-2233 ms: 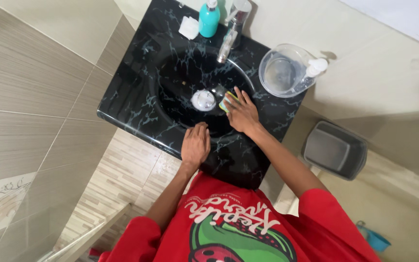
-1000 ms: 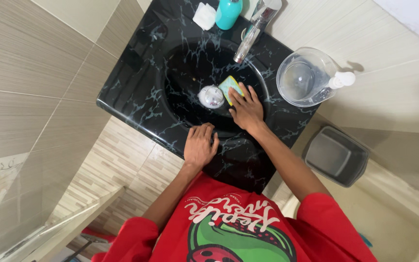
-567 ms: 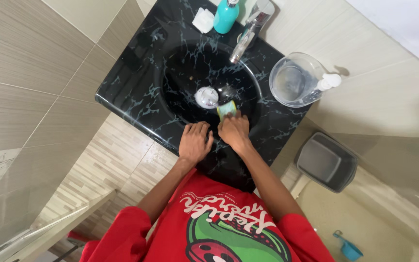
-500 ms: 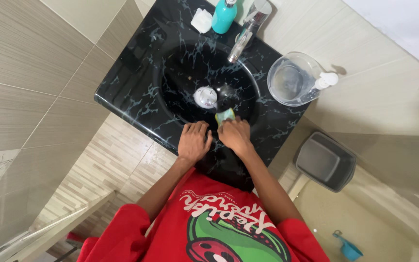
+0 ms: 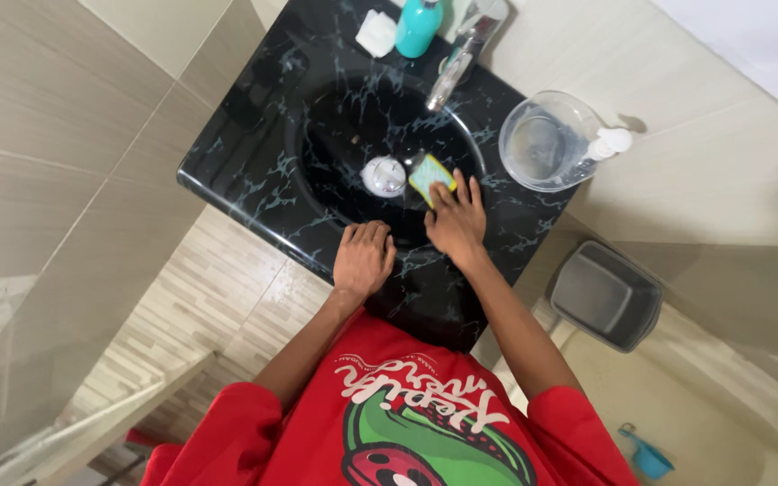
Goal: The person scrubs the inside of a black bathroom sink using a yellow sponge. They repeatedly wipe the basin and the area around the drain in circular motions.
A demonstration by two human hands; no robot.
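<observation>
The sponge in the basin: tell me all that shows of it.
The sponge is a small rectangular pad, yellow with a blue-green edge, soft-looking. It lies flat and slanted on the inner slope of the black marbled sink, just right of the round metal drain plug. The right hand presses its near end with the fingertips; its far end shows uncovered.

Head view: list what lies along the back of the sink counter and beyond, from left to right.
White soap bar → teal pump bottle → chrome tap → clear plastic jug → white-capped bottle
</observation>
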